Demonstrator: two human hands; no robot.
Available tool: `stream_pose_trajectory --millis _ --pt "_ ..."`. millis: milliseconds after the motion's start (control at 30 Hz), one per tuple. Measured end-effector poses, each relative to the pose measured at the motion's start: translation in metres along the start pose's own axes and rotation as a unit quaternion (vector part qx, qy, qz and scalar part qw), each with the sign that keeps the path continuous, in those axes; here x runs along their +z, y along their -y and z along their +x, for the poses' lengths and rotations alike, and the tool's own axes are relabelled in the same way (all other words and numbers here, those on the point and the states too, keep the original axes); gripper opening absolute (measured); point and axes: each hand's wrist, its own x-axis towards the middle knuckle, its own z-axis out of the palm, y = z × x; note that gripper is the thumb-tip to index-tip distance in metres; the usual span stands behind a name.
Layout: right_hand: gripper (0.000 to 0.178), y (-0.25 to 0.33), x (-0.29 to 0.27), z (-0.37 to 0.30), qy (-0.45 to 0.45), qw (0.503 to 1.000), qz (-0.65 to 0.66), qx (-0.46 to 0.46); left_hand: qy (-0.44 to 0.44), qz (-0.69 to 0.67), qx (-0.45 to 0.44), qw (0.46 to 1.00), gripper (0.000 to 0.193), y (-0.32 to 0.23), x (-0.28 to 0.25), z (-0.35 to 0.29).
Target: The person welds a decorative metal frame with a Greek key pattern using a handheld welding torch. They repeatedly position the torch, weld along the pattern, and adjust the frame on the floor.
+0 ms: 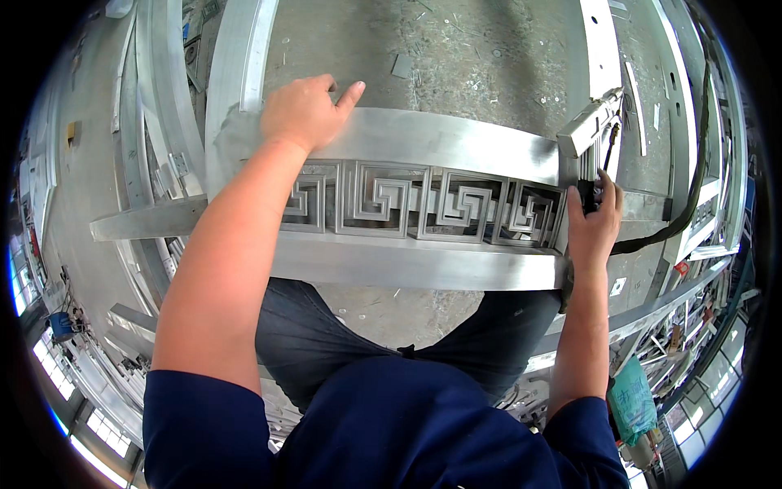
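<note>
A silvery metal frame section lies across my lap, its upper rail (440,134) and lower rail (415,259) joined by a row of square-spiral fretwork (380,197). On the left end of the upper rail rests my left hand (305,112), thumb stretched out to the right, holding nothing. At the right end, my right hand (596,218) is closed around the black grip of a hand tool (588,134) with a pale boxy head. The tool stands upright against the corner where the rail meets an upright bar; its exact kind and working tip cannot be made out.
A thick black hose (699,163) loops around the right side towards the tool. Long metal profiles (163,90) lie at the left, and a perforated bar (601,49) runs away at the far right. Scraps litter the concrete floor (464,57). A green bag (632,399) sits lower right.
</note>
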Motion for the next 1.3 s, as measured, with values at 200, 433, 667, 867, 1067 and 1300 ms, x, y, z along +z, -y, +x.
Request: stream_pose_trajectory --millis 200,433,667,867,1067,1300 --pt "0.06 0.0 0.004 0.037 0.047 0.987 -0.156 -0.001 0.016 0.003 -0.007 1.0 0.061 -0.002 -0.003 0.0" --pt "0.063 0.001 0.001 0.058 0.101 0.983 -0.148 0.035 -0.003 0.0 0.001 1.0 0.06 -0.002 0.0 0.0" --pt "0.013 0.005 -0.011 -0.007 0.039 0.993 0.096 -0.063 0.035 -0.007 -0.019 0.999 0.062 -0.004 -0.007 -0.002" --pt "0.013 -0.017 0.05 -0.088 0.055 0.98 0.042 -0.185 0.008 -0.011 -0.001 1.0 0.066 -0.003 -0.004 -0.003" --pt "0.01 -0.013 0.054 -0.084 0.031 0.981 0.035 -0.191 0.023 0.001 -0.011 1.0 0.066 -0.001 -0.006 -0.002" --pt "0.008 -0.014 0.053 -0.083 0.049 0.979 0.037 -0.195 0.055 -0.014 -0.021 0.998 0.067 -0.003 -0.009 0.0"
